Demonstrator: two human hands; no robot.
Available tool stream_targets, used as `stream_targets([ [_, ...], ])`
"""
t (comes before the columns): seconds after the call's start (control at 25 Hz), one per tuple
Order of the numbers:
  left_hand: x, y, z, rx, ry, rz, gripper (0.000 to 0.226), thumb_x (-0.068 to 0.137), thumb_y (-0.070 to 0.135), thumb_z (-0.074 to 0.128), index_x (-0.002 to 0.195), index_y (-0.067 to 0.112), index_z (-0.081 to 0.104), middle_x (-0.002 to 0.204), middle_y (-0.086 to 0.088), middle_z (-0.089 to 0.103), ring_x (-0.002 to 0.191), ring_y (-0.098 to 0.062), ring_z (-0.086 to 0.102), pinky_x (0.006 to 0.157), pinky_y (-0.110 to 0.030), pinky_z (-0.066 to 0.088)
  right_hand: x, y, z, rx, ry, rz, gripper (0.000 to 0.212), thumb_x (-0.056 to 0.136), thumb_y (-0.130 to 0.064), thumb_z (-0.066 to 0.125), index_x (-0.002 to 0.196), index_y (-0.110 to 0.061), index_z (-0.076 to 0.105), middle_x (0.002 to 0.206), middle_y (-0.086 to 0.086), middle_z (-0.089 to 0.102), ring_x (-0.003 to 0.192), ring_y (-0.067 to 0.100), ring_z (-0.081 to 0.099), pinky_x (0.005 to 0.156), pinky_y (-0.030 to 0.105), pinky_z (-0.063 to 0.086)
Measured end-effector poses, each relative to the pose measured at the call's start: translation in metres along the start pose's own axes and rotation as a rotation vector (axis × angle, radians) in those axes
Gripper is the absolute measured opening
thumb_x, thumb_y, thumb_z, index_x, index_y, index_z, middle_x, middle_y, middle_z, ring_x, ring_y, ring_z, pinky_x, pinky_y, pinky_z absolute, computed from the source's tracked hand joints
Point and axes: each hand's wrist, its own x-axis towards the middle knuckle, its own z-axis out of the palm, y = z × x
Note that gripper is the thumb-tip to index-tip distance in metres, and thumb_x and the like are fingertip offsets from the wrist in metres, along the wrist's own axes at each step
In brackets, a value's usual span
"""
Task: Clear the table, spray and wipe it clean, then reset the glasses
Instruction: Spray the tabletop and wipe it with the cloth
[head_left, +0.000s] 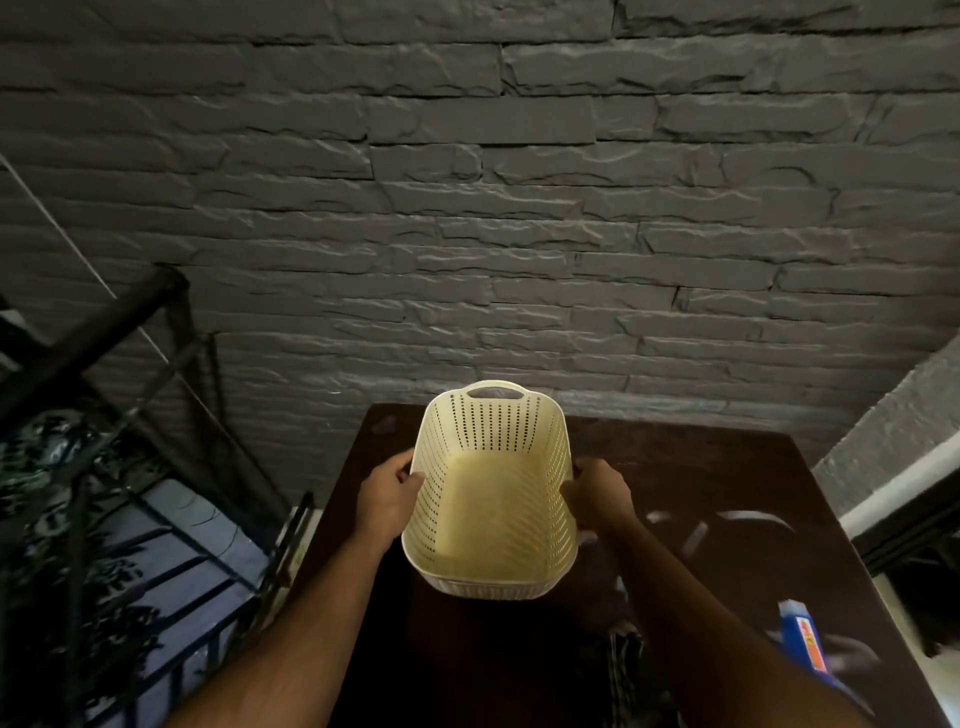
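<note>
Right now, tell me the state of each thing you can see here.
Basket: empty, held over the table.
Left hand: grips the basket's left rim.
Right hand: grips its right rim.
Blue bottle: on the table, blurred.
Table: dark, glossy.

perforated plastic basket (491, 512), glossy table (675, 467)

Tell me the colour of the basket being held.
Cream-yellow basket, perforated sides; seen in the head view.

Empty cream perforated basket (491, 499) above dark glossy table (701, 467)
</note>
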Motion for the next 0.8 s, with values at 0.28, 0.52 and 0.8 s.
stream_targets([
  [0.28, 0.057, -0.04, -0.046, 0.01, -0.028, -0.045, 0.036, 0.093, 0.017, 0.058, 0.128, 0.026, 0.06, 0.096, -0.002, 0.067, 0.087, -0.018, 0.063, 0.076, -0.031, 0.051, 0.031, -0.053, 0.057, 0.037, -0.057, 0.006, 0.014, 0.087, -0.012, 0.054, 0.095, -0.014, 0.065, 0.086, 0.002, 0.068, 0.073, 0.018, 0.065, 0.059, 0.028, 0.052],
  [0.52, 0.121, -0.07, -0.069, -0.002, -0.136, -0.058, 0.038, 0.094, 0.013, 0.053, 0.129, 0.025, 0.059, 0.121, -0.003, 0.067, 0.105, -0.019, 0.062, 0.093, -0.041, 0.05, 0.069, -0.094, 0.105, 0.046, -0.042, 0.075, 0.023, 0.085, -0.015, 0.053, 0.101, -0.016, 0.069, 0.092, 0.003, 0.072, 0.082, 0.022, 0.068, 0.071, 0.034, 0.057],
  [0.8, 0.183, -0.098, -0.082, 0.085, -0.167, -0.073, 0.04, 0.093, 0.019, 0.055, 0.132, 0.025, 0.056, 0.126, -0.002, 0.064, 0.111, -0.019, 0.059, 0.095, -0.037, 0.049, 0.105, -0.13, 0.14, 0.044, -0.042, 0.176, 0.026, 0.083, -0.018, 0.056, 0.103, -0.019, 0.072, 0.088, 0.003, 0.069, 0.081, 0.025, 0.064, 0.068, 0.026, 0.044],
])
